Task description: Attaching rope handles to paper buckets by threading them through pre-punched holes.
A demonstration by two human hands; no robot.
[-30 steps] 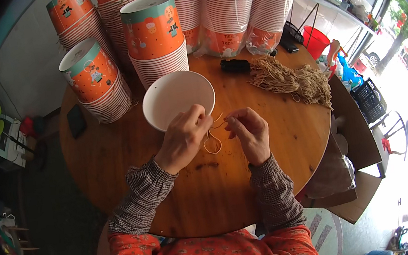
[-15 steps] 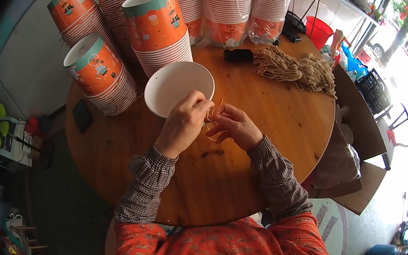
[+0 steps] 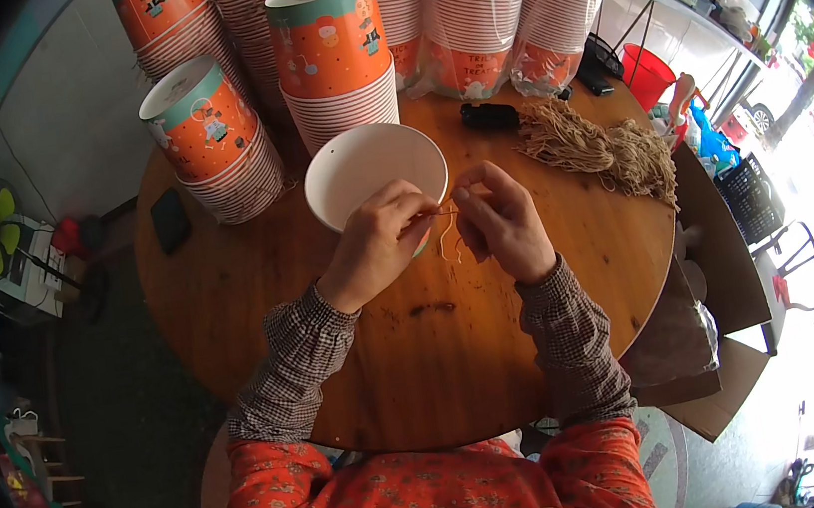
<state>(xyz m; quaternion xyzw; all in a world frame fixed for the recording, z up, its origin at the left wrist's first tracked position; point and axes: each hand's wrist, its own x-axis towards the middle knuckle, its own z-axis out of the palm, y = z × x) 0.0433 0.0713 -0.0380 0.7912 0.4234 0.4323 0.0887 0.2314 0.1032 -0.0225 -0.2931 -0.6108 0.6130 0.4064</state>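
The cord [image 3: 447, 212] is pinched by the left hand [image 3: 377, 240] and right hand [image 3: 507, 225] beside the bucket [image 3: 362, 164]; its hanging slack could be snarled, or an end dropped, if either pinch is loosened.

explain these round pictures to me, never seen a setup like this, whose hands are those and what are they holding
There's no robot here: these are a person's bare hands, seen from above by a wide fisheye camera worn on the head, so straight edges look bent. The left hand pinches a thin string; the right hand is at it too, though its grip is hard to make out. On the round wooden table, a white-lined tub sits just beyond the left hand. Farther back stand stacks of orange tubs, some in clear plastic, and to the right lies a tan string bundle.
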